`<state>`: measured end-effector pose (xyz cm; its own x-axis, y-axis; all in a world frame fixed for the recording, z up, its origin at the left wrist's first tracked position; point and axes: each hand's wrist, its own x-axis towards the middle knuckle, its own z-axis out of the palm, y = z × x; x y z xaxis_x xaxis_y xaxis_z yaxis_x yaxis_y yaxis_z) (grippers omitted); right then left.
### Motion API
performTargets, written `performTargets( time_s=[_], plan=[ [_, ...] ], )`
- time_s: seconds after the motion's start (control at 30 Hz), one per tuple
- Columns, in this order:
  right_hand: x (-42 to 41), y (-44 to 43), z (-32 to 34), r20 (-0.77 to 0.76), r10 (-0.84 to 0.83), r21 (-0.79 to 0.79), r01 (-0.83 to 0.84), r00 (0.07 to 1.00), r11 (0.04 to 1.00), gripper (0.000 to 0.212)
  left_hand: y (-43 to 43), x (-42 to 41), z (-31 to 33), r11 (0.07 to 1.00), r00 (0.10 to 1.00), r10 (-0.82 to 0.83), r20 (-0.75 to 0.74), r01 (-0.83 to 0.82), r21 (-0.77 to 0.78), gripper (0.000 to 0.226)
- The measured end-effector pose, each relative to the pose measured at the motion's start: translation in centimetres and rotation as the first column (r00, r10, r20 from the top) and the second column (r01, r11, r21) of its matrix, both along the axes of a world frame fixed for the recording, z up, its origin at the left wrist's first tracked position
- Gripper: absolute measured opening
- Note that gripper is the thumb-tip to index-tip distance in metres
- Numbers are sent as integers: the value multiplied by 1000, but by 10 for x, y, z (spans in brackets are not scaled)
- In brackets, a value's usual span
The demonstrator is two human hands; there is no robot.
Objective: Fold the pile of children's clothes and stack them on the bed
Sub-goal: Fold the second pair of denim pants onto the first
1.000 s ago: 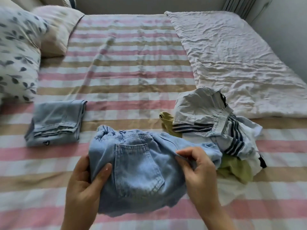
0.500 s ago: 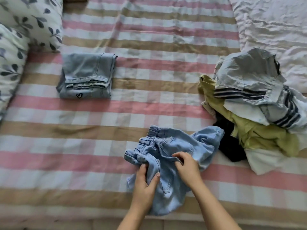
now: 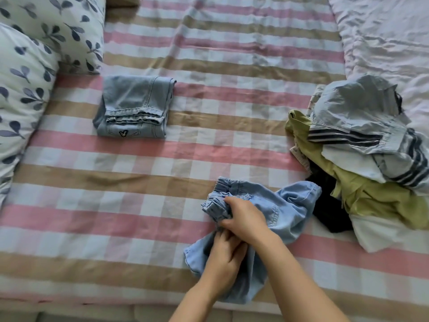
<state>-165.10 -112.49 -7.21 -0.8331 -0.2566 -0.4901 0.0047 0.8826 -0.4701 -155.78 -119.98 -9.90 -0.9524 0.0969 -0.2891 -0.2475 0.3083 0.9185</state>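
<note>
Folding step, one garment done. Light-denim trousers (image 3: 285,205) lie bunched at lower centre on the bed (image 3: 209,147). Right hand (image 3: 243,219) curls over the elastic waistband; left hand (image 3: 225,254) pinches the cloth just below. The next move probably calls for laying the legs flat together. Folded jeans (image 3: 134,110) upper left; unfolded pile (image 3: 362,159) right.

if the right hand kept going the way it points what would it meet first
The right hand meets the waistband of the jeans it grips first; beyond, bare sheet, then probably the folded jeans.
</note>
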Motion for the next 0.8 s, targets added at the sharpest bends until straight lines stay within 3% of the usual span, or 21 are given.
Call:
performTargets(
  time_s=[0.07, 0.13, 0.23, 0.3, 0.37, 0.47, 0.6, 0.67, 0.8],
  plan=[
    [-1, 15, -7, 38, -150, -138, 154, 988, 978, 21, -11, -6, 2, 999, 998, 40, -48, -39, 20, 30],
    [1, 33, -9, 93, -268, -288, 284, 959, 915, 22, -26, -16, 0, 983, 983, 184, -21, -183, 21, 40],
    [11, 54, -8, 147, -334, -439, 364, 931, 822, 24, -39, -39, -8, 934, 934, 357, -6, -357, -18, 42],
    [17, 65, -11, 192, -365, -487, 411, 911, 770, 26, -42, -61, -14, 935, 939, 343, -17, -343, -88, 48],
    [21, 77, -16, 239, -398, -513, 463, 886, 723, 29, -42, -82, -25, 959, 974, 225, 10, -219, -181, 64],
    [25, 93, -24, 281, -424, -540, 507, 861, 672, 31, -40, -115, -40, 954, 994, -95, 58, 108, -281, 77],
    [28, 115, -33, 352, -488, -578, 595, 799, 558, 29, -38, -149, -51, 850, 917, -392, 72, 391, -352, 47],
    [31, 126, -35, 367, -546, -583, 644, 753, 496, 25, -41, -156, -56, 772, 870, -476, 130, 485, -411, 46],
    [37, 139, -27, 430, -607, -591, 717, 668, 371, 24, -41, -157, -42, 748, 844, -534, 57, 502, -434, 32]
  ],
)
